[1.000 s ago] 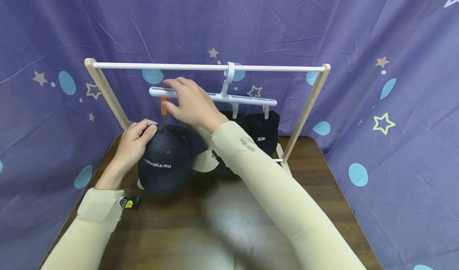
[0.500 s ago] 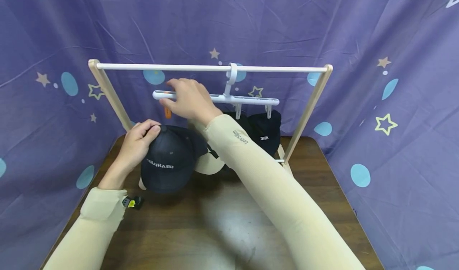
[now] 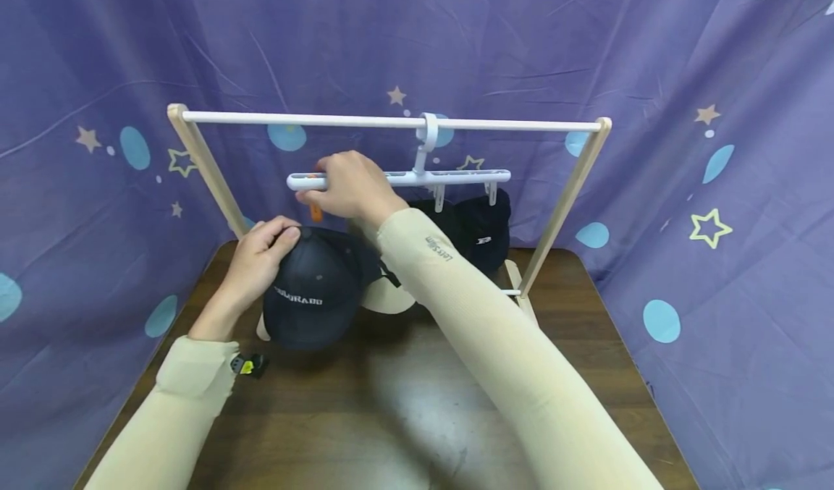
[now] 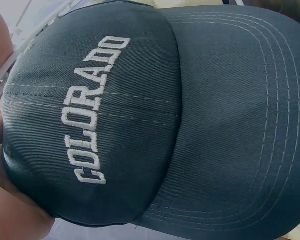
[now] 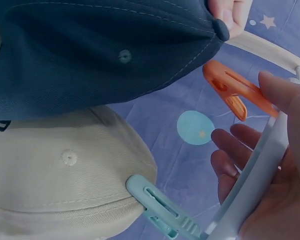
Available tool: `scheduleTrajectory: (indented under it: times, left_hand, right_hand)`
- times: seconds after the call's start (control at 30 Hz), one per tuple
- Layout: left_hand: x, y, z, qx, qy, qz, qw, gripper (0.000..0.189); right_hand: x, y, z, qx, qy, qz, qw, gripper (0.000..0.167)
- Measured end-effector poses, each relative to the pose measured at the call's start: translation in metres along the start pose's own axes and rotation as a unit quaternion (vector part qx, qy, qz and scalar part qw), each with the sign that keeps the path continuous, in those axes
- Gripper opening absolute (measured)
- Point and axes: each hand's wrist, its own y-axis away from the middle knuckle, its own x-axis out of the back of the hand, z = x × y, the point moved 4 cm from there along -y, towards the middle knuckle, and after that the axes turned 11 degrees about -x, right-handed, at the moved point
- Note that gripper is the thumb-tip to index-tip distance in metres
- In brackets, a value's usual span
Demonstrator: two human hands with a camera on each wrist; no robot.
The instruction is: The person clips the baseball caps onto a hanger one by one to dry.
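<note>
My left hand [image 3: 263, 262] pinches the crown top of a dark navy cap [image 3: 316, 287], thumb in front. White COLORADO lettering shows on its front panel in the left wrist view. Above and to the right, my right hand [image 3: 355, 189] wraps the left part of a pale blue clip hanger [image 3: 456, 177], thumb on one side and fingers loosely curled on the other. In the right wrist view, its thumb lies at the upper end of an orange clip [image 5: 235, 90], which carries no cap. The navy cap's crown is just beside that clip.
A beige cap [image 5: 65, 165] hangs from a teal clip [image 5: 165, 205]. Further right, black caps [image 3: 485, 229] hang from pale clips. The hanger hooks onto a white rod [image 3: 260, 119] between wooden posts [image 3: 567, 200] on a brown table [image 3: 573, 374]. A patterned purple curtain [image 3: 651, 77] surrounds it.
My right hand has come down onto the hanger, its thumb moving in from below against the bar by the orange clip. The left hand keeps its pinch on the navy cap.
</note>
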Motion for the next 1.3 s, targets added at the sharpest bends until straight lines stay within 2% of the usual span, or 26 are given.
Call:
scheduleTrajectory:
  times: [0.23,0.7,1.3]
  left_hand:
    - [-0.001,0.001,-0.001,-0.001,-0.005,0.001,1.0000,0.031]
    - [-0.005,0.002,-0.004,0.006,-0.002,0.000,1.0000,0.032]
    - [-0.007,0.004,-0.009,0.029,-0.005,-0.014,0.9995,0.035]
  right_hand:
    - [-0.005,0.003,0.004,-0.004,0.020,0.001,0.9998,0.042]
    - [-0.008,0.005,0.002,-0.008,0.053,0.027,0.9982,0.043]
    - [-0.015,0.006,0.004,0.011,0.091,0.046,0.9947,0.041]
